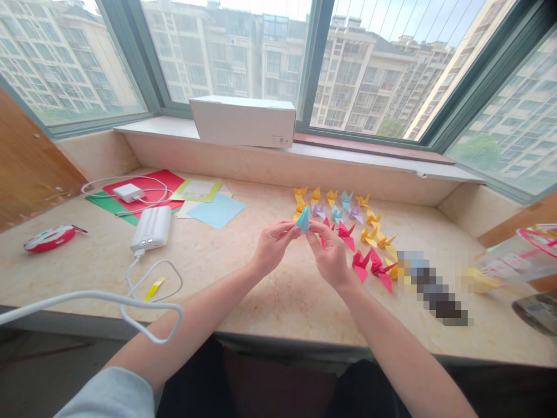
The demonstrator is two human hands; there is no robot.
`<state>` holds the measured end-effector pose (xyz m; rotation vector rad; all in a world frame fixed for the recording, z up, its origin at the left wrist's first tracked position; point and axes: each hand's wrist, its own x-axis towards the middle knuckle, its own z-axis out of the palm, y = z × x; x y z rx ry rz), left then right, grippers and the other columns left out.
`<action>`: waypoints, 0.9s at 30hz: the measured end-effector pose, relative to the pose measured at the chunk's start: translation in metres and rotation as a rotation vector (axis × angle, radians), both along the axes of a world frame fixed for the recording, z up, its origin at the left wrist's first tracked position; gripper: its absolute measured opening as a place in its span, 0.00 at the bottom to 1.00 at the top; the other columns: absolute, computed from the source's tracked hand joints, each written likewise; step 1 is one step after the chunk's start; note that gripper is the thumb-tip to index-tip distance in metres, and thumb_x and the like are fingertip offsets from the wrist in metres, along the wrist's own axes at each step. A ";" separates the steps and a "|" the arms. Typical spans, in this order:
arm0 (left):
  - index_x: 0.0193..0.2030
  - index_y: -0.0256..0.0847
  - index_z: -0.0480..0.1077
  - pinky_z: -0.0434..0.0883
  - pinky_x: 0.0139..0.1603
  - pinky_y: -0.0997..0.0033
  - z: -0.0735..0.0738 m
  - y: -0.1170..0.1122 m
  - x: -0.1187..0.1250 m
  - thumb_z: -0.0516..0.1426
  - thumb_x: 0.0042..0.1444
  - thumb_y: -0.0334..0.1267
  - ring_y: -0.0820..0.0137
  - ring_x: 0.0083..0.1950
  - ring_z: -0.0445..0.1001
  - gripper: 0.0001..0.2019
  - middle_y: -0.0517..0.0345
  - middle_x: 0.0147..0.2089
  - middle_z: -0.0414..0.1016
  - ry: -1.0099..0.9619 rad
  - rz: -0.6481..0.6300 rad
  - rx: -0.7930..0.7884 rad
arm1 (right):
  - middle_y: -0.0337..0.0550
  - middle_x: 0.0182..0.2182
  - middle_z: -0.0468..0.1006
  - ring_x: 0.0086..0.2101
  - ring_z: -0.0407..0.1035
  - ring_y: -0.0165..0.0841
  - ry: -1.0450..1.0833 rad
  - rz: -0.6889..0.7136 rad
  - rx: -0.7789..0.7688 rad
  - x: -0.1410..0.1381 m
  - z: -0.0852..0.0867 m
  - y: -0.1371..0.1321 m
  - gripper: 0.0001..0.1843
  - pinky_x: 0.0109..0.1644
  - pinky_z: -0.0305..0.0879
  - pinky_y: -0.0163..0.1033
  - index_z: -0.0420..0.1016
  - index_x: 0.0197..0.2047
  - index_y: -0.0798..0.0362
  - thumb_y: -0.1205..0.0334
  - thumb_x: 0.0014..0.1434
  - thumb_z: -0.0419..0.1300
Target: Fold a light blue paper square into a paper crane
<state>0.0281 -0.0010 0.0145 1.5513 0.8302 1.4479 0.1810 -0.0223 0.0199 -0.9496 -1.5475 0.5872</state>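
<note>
one window, green-framed, facing pale buildings; one counter, stone-look, below it; one white box, long, standing on the ledge by the glass; one clear plastic cup, at the counter's right end; one left hand, thumb and fingers pinched narrow on a folded blue paper; one right hand, likewise pinched on its other side; one red sheet and one light blue sheet, lying at left; one white power bank, near them; one white charger, on the red sheet; paper cranes, yellow, red, purple and blue, grouped beyond and beside the right hand; lastly the folded blue paper, small, held between both hands' fingertips above the counter
</note>
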 end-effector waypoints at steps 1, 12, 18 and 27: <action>0.41 0.39 0.79 0.73 0.41 0.70 0.000 0.000 0.000 0.61 0.57 0.44 0.71 0.36 0.74 0.11 0.53 0.39 0.79 -0.032 0.003 -0.026 | 0.46 0.47 0.80 0.50 0.73 0.40 -0.003 0.000 0.006 0.000 -0.001 0.000 0.11 0.57 0.67 0.49 0.78 0.47 0.49 0.58 0.63 0.59; 0.38 0.37 0.73 0.71 0.32 0.74 -0.005 0.002 0.001 0.62 0.56 0.43 0.74 0.30 0.73 0.11 0.57 0.32 0.77 -0.020 -0.032 -0.104 | 0.44 0.39 0.79 0.42 0.75 0.37 0.217 0.034 -0.108 0.001 -0.014 0.013 0.20 0.51 0.71 0.48 0.70 0.54 0.47 0.56 0.59 0.64; 0.40 0.36 0.71 0.74 0.35 0.71 -0.007 0.001 0.004 0.60 0.58 0.46 0.69 0.36 0.78 0.13 0.52 0.37 0.78 -0.020 -0.071 -0.120 | 0.43 0.37 0.79 0.39 0.76 0.37 0.210 0.078 -0.179 0.002 -0.009 0.013 0.17 0.48 0.73 0.46 0.72 0.50 0.48 0.56 0.57 0.64; 0.46 0.38 0.67 0.73 0.34 0.72 -0.004 0.003 0.002 0.61 0.58 0.43 0.74 0.29 0.75 0.14 0.59 0.32 0.77 -0.097 -0.050 -0.126 | 0.46 0.42 0.81 0.42 0.77 0.39 0.148 0.101 -0.191 0.003 -0.009 0.010 0.16 0.49 0.73 0.47 0.73 0.51 0.48 0.52 0.62 0.60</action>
